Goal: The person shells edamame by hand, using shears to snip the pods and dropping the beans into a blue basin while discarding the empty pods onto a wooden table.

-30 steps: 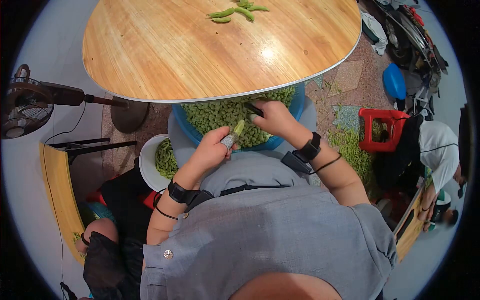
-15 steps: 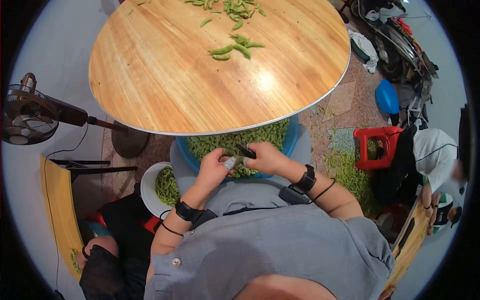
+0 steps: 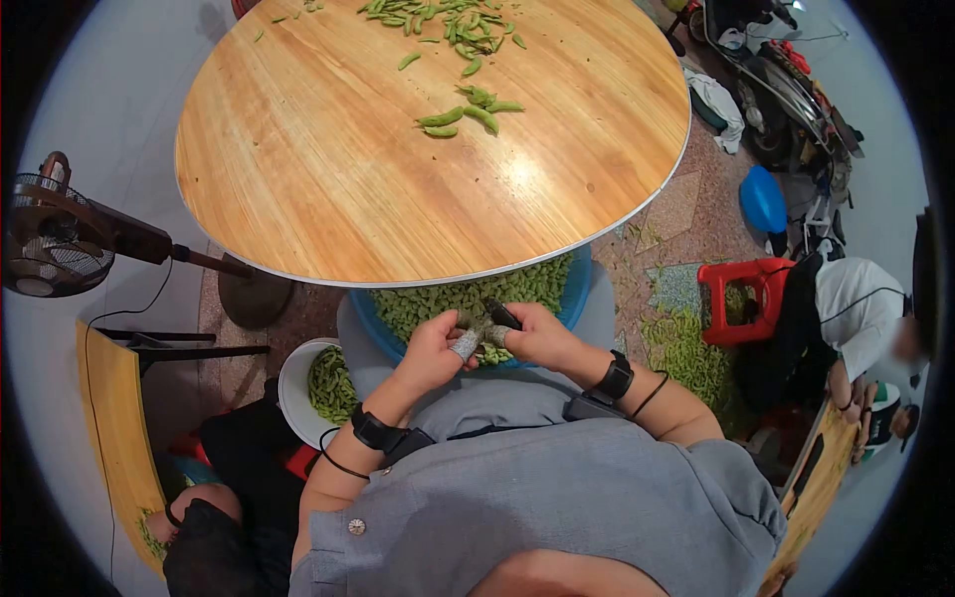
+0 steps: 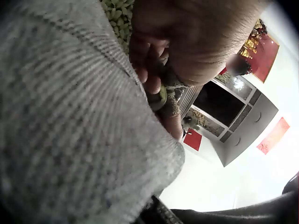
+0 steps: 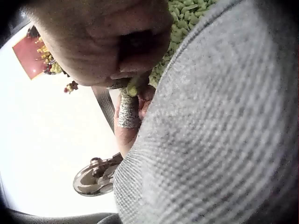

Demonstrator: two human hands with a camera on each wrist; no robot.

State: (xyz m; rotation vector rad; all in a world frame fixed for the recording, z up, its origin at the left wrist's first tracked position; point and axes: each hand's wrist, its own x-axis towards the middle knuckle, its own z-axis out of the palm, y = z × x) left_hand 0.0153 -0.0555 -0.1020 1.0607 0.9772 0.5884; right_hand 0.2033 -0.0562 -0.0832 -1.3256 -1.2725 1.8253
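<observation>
Both hands meet over a blue basin [image 3: 577, 298] full of shelled green beans [image 3: 428, 303]. My left hand [image 3: 428, 356], grey tape wrapped round its thumb, pinches a small green pod [image 5: 132, 88] between thumb and fingers. My right hand [image 3: 545, 338], its thumb also taped, touches the pod from the other side. A narrow black object [image 3: 502, 314] sticks out of the right hand's grip; its kind cannot be told. In the left wrist view, the fingers close round a bit of green, and a grey shirt [image 4: 70, 116] covers much of the frame.
A wooden table [image 3: 328, 179] overhangs the basin's far side, with loose pods [image 3: 482, 117] on it. A white bucket [image 3: 291, 398] of pods stands left. Pods litter the floor [image 3: 686, 363] near a red stool [image 3: 711, 308]. A fan [image 3: 60, 229] stands far left; other people sit nearby.
A second ago the hands were apart, the left holding up a pale green pod tip and the right lower over the beans. They have come together, and the head view shows more table.
</observation>
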